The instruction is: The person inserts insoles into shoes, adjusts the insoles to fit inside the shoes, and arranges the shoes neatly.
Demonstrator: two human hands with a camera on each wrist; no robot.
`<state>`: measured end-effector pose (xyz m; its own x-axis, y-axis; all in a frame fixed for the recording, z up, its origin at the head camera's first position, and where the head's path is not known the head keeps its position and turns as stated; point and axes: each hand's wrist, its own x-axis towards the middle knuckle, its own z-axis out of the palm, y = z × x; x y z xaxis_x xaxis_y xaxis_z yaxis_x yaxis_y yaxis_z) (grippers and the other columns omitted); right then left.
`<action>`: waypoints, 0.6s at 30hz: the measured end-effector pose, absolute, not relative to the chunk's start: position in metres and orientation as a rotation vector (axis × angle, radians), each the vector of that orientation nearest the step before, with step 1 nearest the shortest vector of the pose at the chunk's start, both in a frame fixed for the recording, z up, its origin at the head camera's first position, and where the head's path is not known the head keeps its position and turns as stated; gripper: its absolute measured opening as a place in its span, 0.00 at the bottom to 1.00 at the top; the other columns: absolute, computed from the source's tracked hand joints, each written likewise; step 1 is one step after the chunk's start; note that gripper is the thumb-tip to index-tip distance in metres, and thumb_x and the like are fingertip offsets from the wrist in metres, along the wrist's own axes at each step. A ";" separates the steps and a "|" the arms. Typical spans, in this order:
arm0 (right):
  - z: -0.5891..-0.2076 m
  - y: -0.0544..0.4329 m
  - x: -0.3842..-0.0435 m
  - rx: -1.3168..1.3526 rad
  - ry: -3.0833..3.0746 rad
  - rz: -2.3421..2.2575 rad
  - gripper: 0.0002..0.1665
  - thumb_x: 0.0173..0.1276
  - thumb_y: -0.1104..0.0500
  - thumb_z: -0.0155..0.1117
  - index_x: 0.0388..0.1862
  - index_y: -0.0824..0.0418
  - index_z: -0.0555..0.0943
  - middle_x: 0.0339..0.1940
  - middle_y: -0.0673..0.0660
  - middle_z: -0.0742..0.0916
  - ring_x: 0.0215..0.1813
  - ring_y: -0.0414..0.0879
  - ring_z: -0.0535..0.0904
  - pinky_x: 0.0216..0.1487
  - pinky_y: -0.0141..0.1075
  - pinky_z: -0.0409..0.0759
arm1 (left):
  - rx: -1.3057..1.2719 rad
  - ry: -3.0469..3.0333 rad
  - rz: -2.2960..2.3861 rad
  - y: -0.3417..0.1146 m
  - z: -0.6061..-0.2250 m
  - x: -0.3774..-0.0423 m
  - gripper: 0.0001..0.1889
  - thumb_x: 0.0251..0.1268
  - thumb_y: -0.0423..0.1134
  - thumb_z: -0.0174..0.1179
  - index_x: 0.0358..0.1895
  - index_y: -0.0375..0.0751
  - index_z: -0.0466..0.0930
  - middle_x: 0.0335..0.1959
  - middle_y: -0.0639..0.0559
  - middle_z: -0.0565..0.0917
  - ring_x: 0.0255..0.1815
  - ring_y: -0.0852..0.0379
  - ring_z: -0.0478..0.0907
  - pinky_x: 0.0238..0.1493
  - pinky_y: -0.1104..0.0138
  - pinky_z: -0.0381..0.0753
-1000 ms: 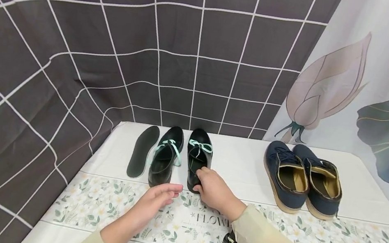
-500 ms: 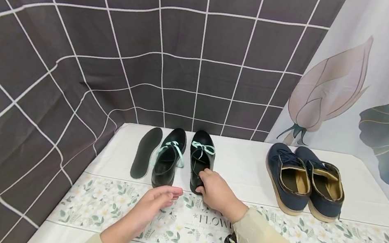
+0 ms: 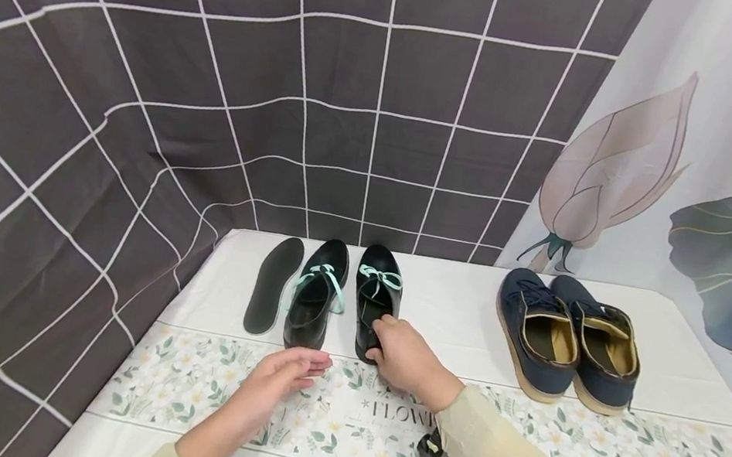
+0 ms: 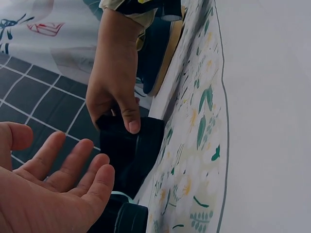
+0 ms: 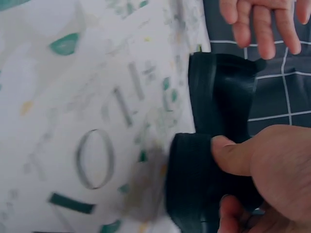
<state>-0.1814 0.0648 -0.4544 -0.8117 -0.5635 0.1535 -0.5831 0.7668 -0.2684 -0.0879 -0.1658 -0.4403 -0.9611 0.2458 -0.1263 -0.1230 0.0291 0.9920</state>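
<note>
Two black lace-up shoes with mint-green laces stand side by side, toes toward the back. My right hand (image 3: pixel 407 355) grips the heel of the right black shoe (image 3: pixel 376 258), thumb outside and fingers over the collar; the left wrist view shows the thumb against that shoe's heel (image 4: pixel 131 155). Just in front of the left black shoe (image 3: pixel 309 314), my left hand (image 3: pixel 282 374) hovers with its fingers extended, holding nothing. In the right wrist view the left hand (image 5: pixel 265 22) appears beyond the left shoe's heel (image 5: pixel 221 92). A dark insole (image 3: pixel 273 286) lies flat left of the shoes.
A pair of navy shoes with tan soles stands to the right, the left one (image 3: pixel 536 338) close beside the right one (image 3: pixel 601 351). Floral-banded white cloth (image 3: pixel 190 379) covers the surface. A dark grid-patterned curtain (image 3: pixel 323 136) rises directly behind.
My left hand has drifted slightly left, while the right hand stays at the right black shoe's heel. The head view has shifted a little; the shoes and insole keep their places.
</note>
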 end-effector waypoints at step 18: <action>-0.430 -0.023 -0.167 0.946 -2.792 0.452 0.33 0.68 0.43 0.66 0.65 0.58 0.74 0.57 0.54 0.80 0.42 0.45 0.85 0.37 0.38 0.83 | -0.107 2.147 2.081 -0.196 -0.438 -0.086 0.15 0.77 0.35 0.45 0.50 0.25 0.78 0.48 0.38 0.84 0.51 0.51 0.82 0.57 0.61 0.80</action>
<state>-0.1669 -0.0229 -0.4301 -0.7874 -0.5663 0.2436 -0.6143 0.7542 -0.2320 -0.0861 -0.1956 -0.4379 -0.9863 0.0524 -0.1566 -0.1549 0.0354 0.9873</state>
